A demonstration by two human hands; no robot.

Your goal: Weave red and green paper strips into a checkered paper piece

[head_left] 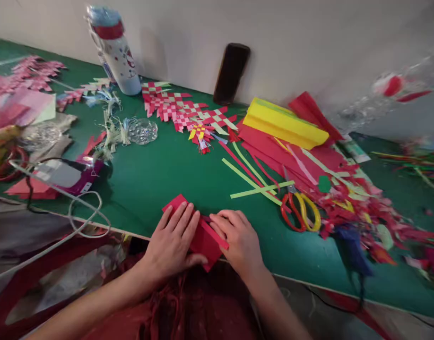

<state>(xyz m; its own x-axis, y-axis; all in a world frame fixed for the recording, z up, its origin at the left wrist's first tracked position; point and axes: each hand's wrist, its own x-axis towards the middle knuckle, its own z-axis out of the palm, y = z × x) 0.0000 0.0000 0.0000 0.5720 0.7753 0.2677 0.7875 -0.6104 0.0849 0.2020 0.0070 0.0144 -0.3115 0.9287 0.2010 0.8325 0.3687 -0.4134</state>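
Observation:
My left hand (174, 236) lies flat on a sheet of red paper (205, 243) at the table's front edge, fingers stretched out and slightly apart. Along the sheet's right side runs a narrow raised or folded red strip (216, 234). My right hand (238, 238) is closed at that strip, its fingers curled and pressed together. A thin dark thing shows by its fingertips, too small to name. To the right lie scissors (300, 212) with one red and one yellow handle loop, close to several pale green paper strips (250, 182).
A bottle (117, 56) and a phone (231, 73) stand against the wall. Woven paper pieces (177, 108) lie at the back. Yellow paper (284, 123) rests on red sheets, with heaped scraps (366, 212) at right. A white cable (89, 208) loops over the left front edge.

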